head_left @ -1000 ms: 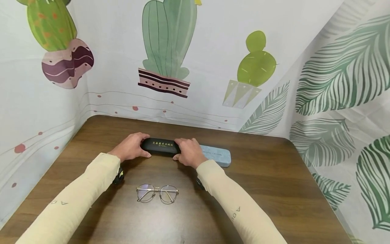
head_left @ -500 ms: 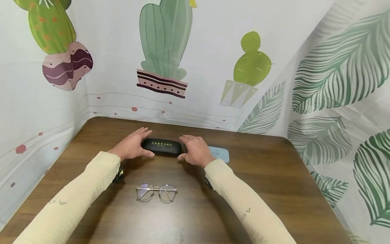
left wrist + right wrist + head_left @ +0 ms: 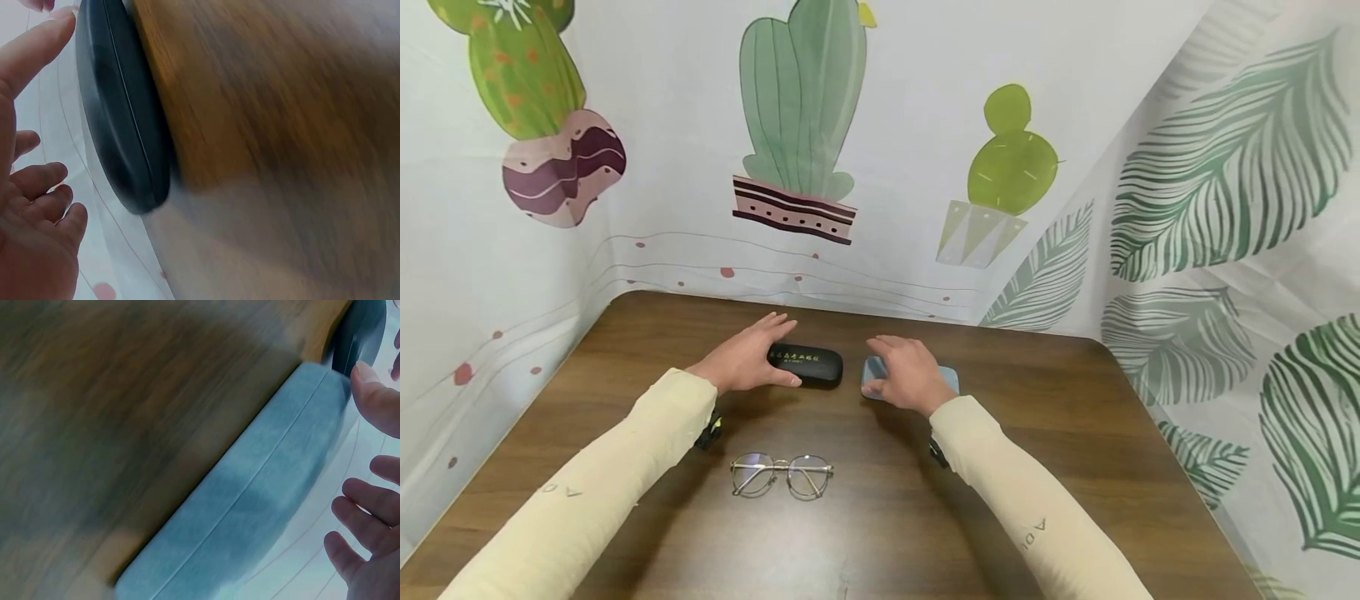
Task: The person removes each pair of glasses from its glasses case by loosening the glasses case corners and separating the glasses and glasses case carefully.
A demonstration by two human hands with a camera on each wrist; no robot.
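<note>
A black glasses case point(image 3: 815, 367) with gold lettering lies on the wooden table. My left hand point(image 3: 743, 360) is at its left end, fingers spread and hiding that end. In the left wrist view the fingers are beside the dark case point(image 3: 122, 112), not wrapped round it; whether the thumb touches cannot be told. To the right, my right hand point(image 3: 912, 373) hovers over a light blue glasses case point(image 3: 951, 378) and covers its middle. The right wrist view has the loosely bent fingers apart from the blue case point(image 3: 231, 494). Folded wire-rimmed glasses point(image 3: 782, 477) rest nearer to me.
The brown table point(image 3: 1060, 467) meets a fabric backdrop point(image 3: 910, 167) printed with cacti and leaves along its back edge. Dark wrist gear point(image 3: 709, 432) is strapped below my left hand.
My right hand has left the black case's right end and moved right, over the blue case. My left hand's grip has loosened, its fingers spreading and shifting slightly right over the black case's left end.
</note>
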